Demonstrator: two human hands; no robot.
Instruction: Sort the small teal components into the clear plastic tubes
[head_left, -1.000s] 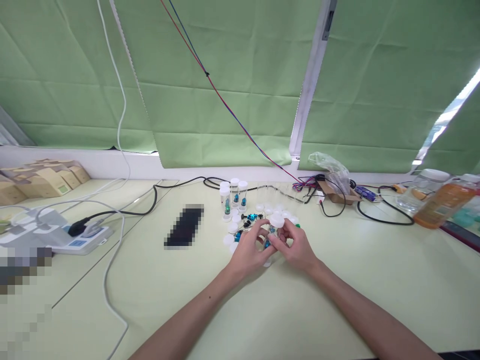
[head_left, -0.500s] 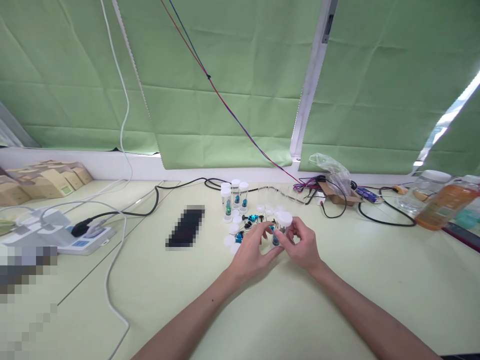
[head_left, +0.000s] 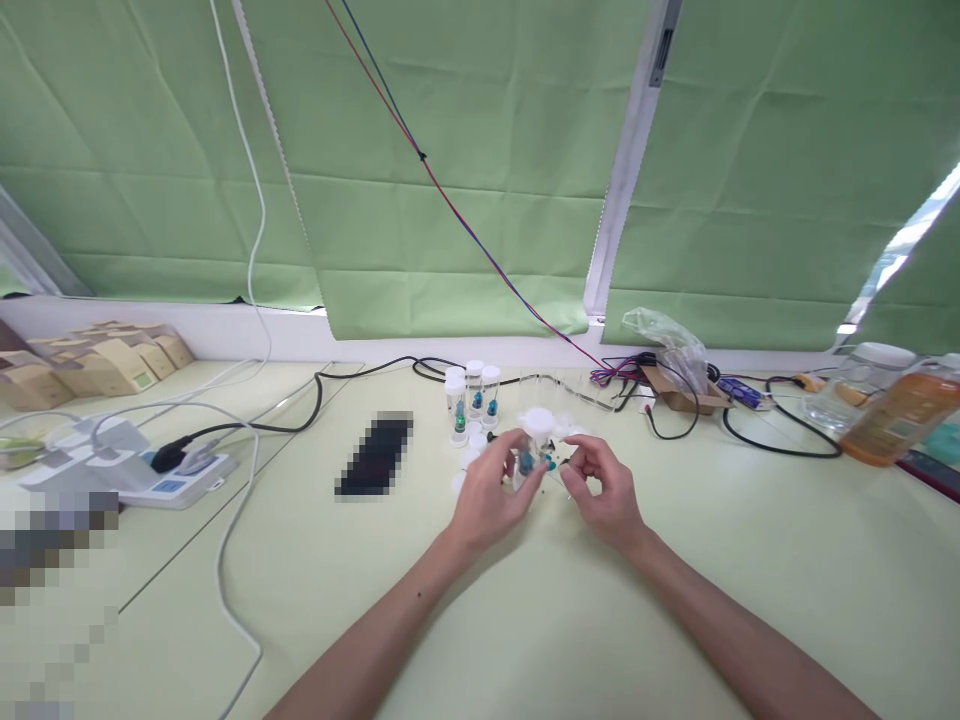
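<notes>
My left hand point(head_left: 491, 495) pinches a small clear vial point(head_left: 529, 450) with a white cap and a blue part inside, held just above the pale green desk point(head_left: 525, 620). My right hand point(head_left: 607, 490) hovers beside it to the right, its fingers loosely curled and off the vial; I cannot make out anything in them. Behind the hands stand three capped vials point(head_left: 472, 392) with blue and green parts. Loose white caps point(head_left: 472, 440) and small blue parts lie on the desk around my fingers.
A pixelated dark phone point(head_left: 373, 456) lies to the left. Farther left sit a power strip point(head_left: 169, 470) and white and black cables. A small cardboard box with a plastic bag point(head_left: 671, 365) sits at the back right, with bottles point(head_left: 896, 410) far right. Green blinds hang behind.
The capped vial passed from between both hands to my left hand alone and shifted left. My right hand let go and drew slightly away to the right.
</notes>
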